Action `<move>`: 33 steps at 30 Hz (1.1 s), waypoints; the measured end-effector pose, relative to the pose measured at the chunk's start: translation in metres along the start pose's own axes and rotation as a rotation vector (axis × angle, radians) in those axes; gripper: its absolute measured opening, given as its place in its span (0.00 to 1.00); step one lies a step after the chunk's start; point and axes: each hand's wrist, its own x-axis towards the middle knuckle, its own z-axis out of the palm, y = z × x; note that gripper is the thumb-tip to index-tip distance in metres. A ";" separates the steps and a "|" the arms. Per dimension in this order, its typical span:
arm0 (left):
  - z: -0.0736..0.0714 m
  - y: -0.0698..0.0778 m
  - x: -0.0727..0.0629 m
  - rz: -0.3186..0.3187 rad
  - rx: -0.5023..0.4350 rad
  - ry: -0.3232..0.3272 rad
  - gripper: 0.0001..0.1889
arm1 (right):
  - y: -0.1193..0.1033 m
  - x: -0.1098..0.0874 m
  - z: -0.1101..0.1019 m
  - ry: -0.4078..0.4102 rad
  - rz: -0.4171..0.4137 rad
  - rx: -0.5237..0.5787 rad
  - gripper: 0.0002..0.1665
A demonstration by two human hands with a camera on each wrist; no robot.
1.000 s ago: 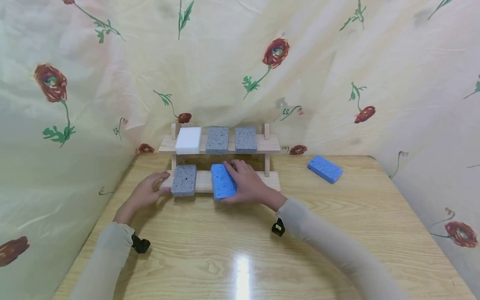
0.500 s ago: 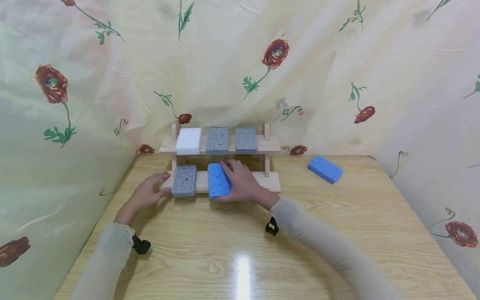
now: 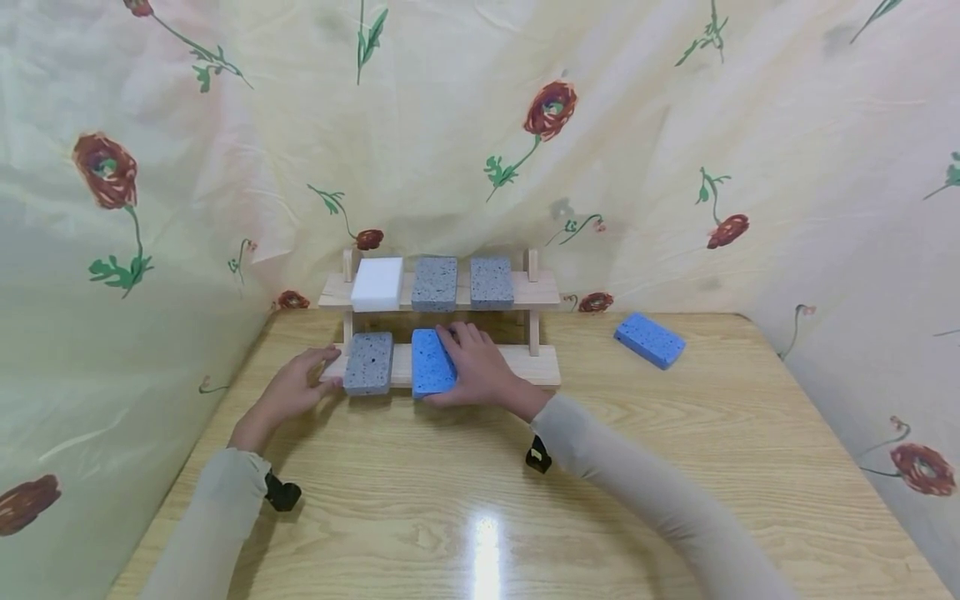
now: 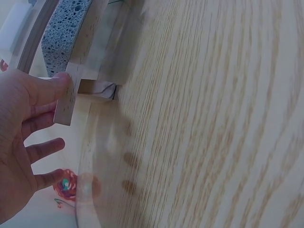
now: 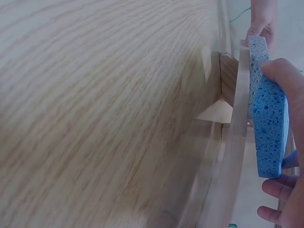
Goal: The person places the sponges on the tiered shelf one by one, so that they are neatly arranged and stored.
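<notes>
A two-tier wooden shelf [image 3: 538, 362] stands against the back. My right hand [image 3: 483, 371] grips a blue sponge [image 3: 432, 364] lying on the lower tier, thumb at its near end and fingers at its far end. In the right wrist view this blue sponge [image 5: 270, 130] overlaps the grey one behind it. My left hand [image 3: 294, 385] pinches the left end of the lower board [image 4: 66, 102] between thumb and forefinger, its other fingers spread. Just right of that hand, a grey sponge [image 3: 369, 364] rests on the same tier.
On the upper tier sit a white sponge [image 3: 377, 283] and two grey sponges, a middle one [image 3: 435, 283] and a right one [image 3: 492, 282]. Another blue sponge [image 3: 649, 340] lies on the table [image 3: 390, 517] at right. A flowered cloth [image 3: 442, 125] hangs behind.
My right hand has shifted the blue sponge leftward along the lower tier, toward the grey one. The left hand stays at the board's end.
</notes>
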 end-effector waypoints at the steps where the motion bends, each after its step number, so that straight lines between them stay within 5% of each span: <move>1: 0.000 0.000 0.000 0.002 0.001 0.001 0.30 | 0.000 0.000 0.001 0.001 0.000 -0.009 0.73; 33: 0.002 -0.001 -0.001 -0.017 0.001 0.007 0.30 | -0.004 0.009 0.005 -0.002 0.054 -0.002 0.70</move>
